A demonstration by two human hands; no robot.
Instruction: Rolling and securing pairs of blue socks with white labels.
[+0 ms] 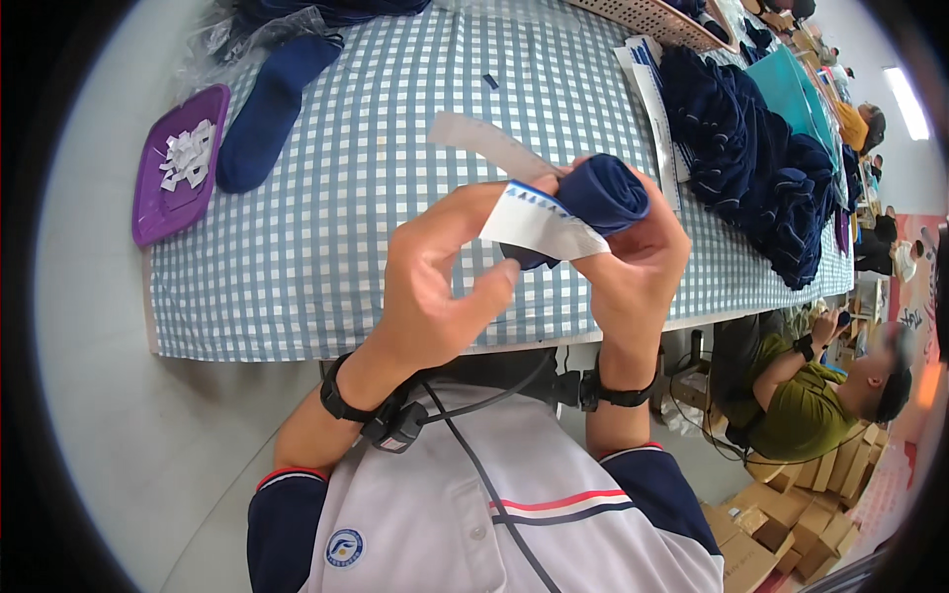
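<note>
Above the table I hold a tightly rolled navy sock [603, 195] with both hands. My right hand [643, 257] is closed around the roll from the right, its thumb against the end of a white paper band [544, 221] with a blue printed edge. My left hand [425, 267] is curled at the roll's left side. Its index finger lies partly behind the band, and its thumb touches the dark fabric below. A pale translucent strip [479, 136] sticks out to the upper left from behind the roll.
A flat navy sock [272, 119] lies beside a purple tray [145, 203] of small white pieces. At the right are a heap of navy socks [756, 168], a teal bin [786, 89] and white card strips [647, 94]. A co-worker [820, 400] sits near cardboard boxes [781, 519].
</note>
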